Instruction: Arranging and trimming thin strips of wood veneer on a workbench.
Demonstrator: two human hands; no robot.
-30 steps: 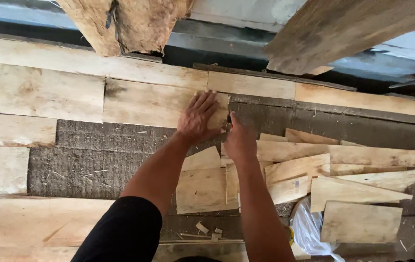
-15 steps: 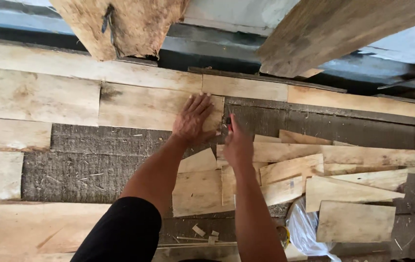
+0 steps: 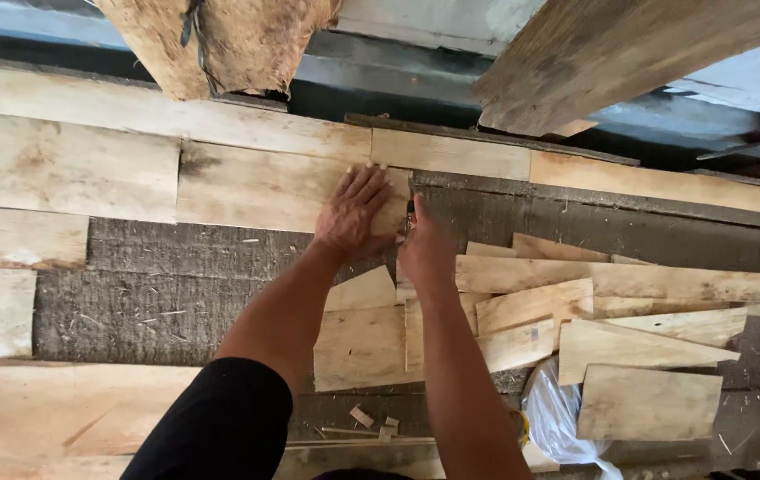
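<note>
Left hand: the left hand (image 3: 355,213) lies flat, fingers (image 3: 369,182) spread and open, palm down on the pale wood piece (image 3: 291,191). It grips nothing; the spread looks meant to pin the piece against the dark board so it cannot slide.

Right hand: the right hand (image 3: 424,253) is closed around a small tool (image 3: 411,209) with a red bit showing near the grip. The tip points up along the right end of the pale piece, just beside the left fingertips. What kind of tool it is, I cannot tell.

Pale wood piece: it sits in the second row of the laid strips, its right end at the edge of the bare dark board (image 3: 575,227), directly under the left palm.

Row above: a long pale strip (image 3: 451,153) runs across, touching the top edge of the held piece, so the pieces butt together like courses.

Loose offcuts: a heap of cut pieces (image 3: 531,316) lies to the right of the forearms, within reach.

Plastic bag: a clear bag (image 3: 553,418) rests low, beside the right forearm.

Chips: small wood chips (image 3: 371,422) lie between the arms.
</note>
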